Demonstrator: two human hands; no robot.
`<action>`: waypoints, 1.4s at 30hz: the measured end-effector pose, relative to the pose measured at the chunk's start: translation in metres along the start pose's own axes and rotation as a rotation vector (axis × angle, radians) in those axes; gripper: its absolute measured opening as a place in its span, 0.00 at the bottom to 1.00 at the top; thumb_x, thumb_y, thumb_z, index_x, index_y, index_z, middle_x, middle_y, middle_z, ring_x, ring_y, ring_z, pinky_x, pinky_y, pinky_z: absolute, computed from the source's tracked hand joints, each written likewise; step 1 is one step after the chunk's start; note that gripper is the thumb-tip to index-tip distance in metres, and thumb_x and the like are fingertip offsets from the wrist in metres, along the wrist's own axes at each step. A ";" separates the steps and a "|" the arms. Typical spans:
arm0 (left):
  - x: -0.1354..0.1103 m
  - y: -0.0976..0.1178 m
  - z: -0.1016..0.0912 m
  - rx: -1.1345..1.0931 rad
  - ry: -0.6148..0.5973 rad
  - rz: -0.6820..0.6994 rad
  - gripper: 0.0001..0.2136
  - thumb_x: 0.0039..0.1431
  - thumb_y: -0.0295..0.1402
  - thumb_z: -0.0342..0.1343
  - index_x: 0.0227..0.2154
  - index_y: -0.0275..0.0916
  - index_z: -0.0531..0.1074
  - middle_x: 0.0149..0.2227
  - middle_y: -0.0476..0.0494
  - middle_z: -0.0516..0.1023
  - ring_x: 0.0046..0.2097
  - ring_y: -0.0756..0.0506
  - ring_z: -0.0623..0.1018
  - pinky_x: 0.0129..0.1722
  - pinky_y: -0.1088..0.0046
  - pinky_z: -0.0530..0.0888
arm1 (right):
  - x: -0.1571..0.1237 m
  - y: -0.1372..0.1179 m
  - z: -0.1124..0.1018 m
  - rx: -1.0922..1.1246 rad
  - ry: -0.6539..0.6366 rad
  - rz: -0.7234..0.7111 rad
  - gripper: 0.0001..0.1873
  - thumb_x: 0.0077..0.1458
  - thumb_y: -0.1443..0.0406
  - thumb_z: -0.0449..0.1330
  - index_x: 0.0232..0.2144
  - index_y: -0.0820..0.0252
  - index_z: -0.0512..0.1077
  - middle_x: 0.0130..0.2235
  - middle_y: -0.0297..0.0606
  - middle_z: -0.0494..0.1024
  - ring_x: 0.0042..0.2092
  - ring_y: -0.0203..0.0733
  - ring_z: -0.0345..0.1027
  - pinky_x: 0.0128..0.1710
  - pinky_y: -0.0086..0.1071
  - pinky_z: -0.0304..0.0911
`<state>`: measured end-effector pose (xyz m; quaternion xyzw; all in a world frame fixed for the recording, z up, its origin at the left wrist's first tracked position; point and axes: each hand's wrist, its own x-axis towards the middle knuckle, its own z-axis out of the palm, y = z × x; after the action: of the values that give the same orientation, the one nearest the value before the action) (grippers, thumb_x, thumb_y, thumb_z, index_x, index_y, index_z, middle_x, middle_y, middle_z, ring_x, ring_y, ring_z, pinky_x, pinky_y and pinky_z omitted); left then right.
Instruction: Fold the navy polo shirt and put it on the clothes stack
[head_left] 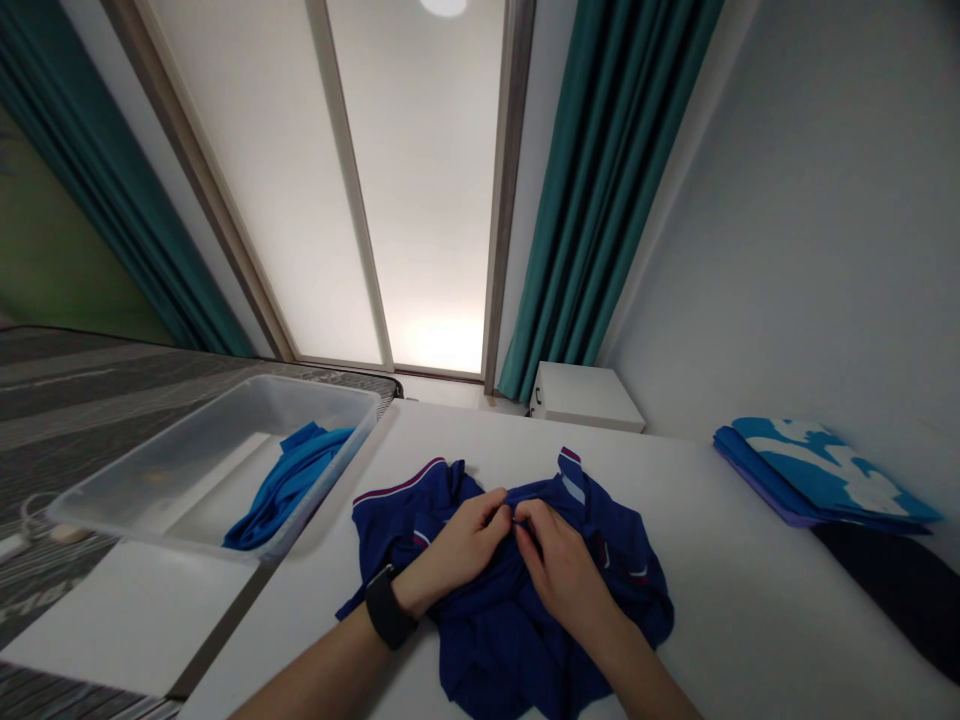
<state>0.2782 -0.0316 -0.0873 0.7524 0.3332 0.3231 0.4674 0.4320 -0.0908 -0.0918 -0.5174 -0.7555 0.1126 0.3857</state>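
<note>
A dark blue polo shirt [495,640] with red and white striped trim lies crumpled on the white table [697,600] in front of me. Over its middle, my left hand [472,535], with a black watch on the wrist, pinches the fabric between thumb and fingers. Close beside it, nearly touching, my right hand [555,560] also grips the shirt with bent fingers. The small bit of cloth between the fingertips is mostly hidden. One striped edge spreads out to the left, and another striped end sticks up behind my right hand.
To the left stands a clear plastic bin [112,505] with a bright blue garment [292,480] inside. A stack of folded clothes [825,470] lies at the right by the wall, with a black cloth [892,590] beside it. A white cabinet [589,395] stands beyond the table.
</note>
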 end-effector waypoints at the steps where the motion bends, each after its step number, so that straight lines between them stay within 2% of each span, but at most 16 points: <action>1: 0.000 0.001 0.000 -0.013 0.002 -0.006 0.10 0.64 0.35 0.44 0.29 0.39 0.65 0.32 0.49 0.71 0.36 0.47 0.70 0.40 0.72 0.68 | 0.000 0.000 0.000 0.010 0.001 0.007 0.07 0.63 0.71 0.47 0.38 0.54 0.62 0.36 0.36 0.72 0.38 0.41 0.70 0.38 0.32 0.63; 8: 0.000 0.001 0.005 -0.095 0.015 -0.077 0.12 0.64 0.39 0.43 0.30 0.39 0.64 0.30 0.50 0.67 0.34 0.47 0.67 0.38 0.71 0.67 | 0.004 -0.008 -0.004 0.127 0.035 0.069 0.06 0.63 0.67 0.48 0.37 0.55 0.64 0.35 0.35 0.73 0.37 0.39 0.70 0.37 0.30 0.62; 13: 0.000 0.002 0.008 -0.051 0.049 -0.056 0.11 0.64 0.37 0.44 0.29 0.38 0.64 0.29 0.51 0.65 0.31 0.49 0.64 0.34 0.72 0.65 | 0.007 -0.013 -0.004 0.261 0.099 0.314 0.05 0.61 0.61 0.51 0.32 0.55 0.61 0.27 0.30 0.69 0.29 0.37 0.65 0.29 0.29 0.60; 16: -0.001 0.003 0.010 -0.045 0.085 -0.014 0.10 0.65 0.36 0.43 0.29 0.38 0.64 0.29 0.51 0.65 0.31 0.49 0.64 0.33 0.73 0.64 | 0.009 -0.013 -0.006 0.354 0.055 0.381 0.09 0.60 0.58 0.52 0.29 0.54 0.60 0.25 0.27 0.66 0.26 0.36 0.63 0.27 0.28 0.58; 21: -0.005 0.008 0.014 0.047 0.104 0.040 0.10 0.65 0.34 0.43 0.28 0.39 0.63 0.27 0.52 0.65 0.29 0.50 0.63 0.30 0.74 0.62 | 0.010 -0.014 -0.013 0.352 -0.073 0.408 0.15 0.62 0.58 0.47 0.26 0.55 0.64 0.25 0.32 0.70 0.32 0.41 0.68 0.37 0.32 0.63; 24: -0.006 0.011 0.016 0.114 0.120 0.061 0.10 0.65 0.33 0.43 0.29 0.38 0.64 0.28 0.50 0.67 0.29 0.50 0.64 0.31 0.74 0.63 | 0.007 -0.013 -0.012 0.348 -0.063 0.437 0.15 0.62 0.58 0.46 0.33 0.56 0.70 0.35 0.38 0.77 0.41 0.45 0.71 0.46 0.36 0.63; 26: -0.006 0.012 0.017 0.141 0.128 0.081 0.10 0.65 0.33 0.42 0.29 0.38 0.64 0.29 0.49 0.69 0.30 0.49 0.65 0.32 0.73 0.64 | 0.005 -0.013 -0.009 0.322 -0.044 0.447 0.17 0.61 0.57 0.45 0.40 0.57 0.72 0.43 0.43 0.77 0.48 0.48 0.70 0.52 0.39 0.60; 28: -0.006 0.013 0.018 0.157 0.137 0.094 0.10 0.65 0.33 0.42 0.29 0.38 0.64 0.29 0.48 0.69 0.29 0.49 0.65 0.31 0.73 0.64 | 0.004 -0.013 -0.007 0.287 -0.029 0.452 0.20 0.61 0.57 0.44 0.43 0.58 0.72 0.46 0.45 0.77 0.50 0.49 0.69 0.54 0.41 0.59; 38: -0.008 0.013 0.022 0.061 0.159 0.073 0.11 0.66 0.35 0.44 0.29 0.39 0.65 0.29 0.48 0.70 0.31 0.48 0.68 0.33 0.73 0.66 | 0.002 -0.013 0.004 0.165 0.114 0.398 0.18 0.58 0.62 0.45 0.36 0.59 0.74 0.36 0.43 0.79 0.39 0.46 0.71 0.42 0.36 0.64; 42: -0.008 0.013 0.021 -0.001 0.160 0.059 0.12 0.66 0.38 0.45 0.29 0.39 0.65 0.28 0.49 0.69 0.32 0.48 0.68 0.36 0.73 0.68 | 0.004 -0.011 0.004 0.197 0.104 0.381 0.15 0.58 0.62 0.45 0.30 0.58 0.71 0.29 0.38 0.76 0.33 0.42 0.69 0.36 0.32 0.63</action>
<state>0.2935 -0.0525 -0.0844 0.7333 0.3470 0.3962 0.4299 0.4206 -0.0916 -0.0866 -0.6158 -0.6086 0.2297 0.4446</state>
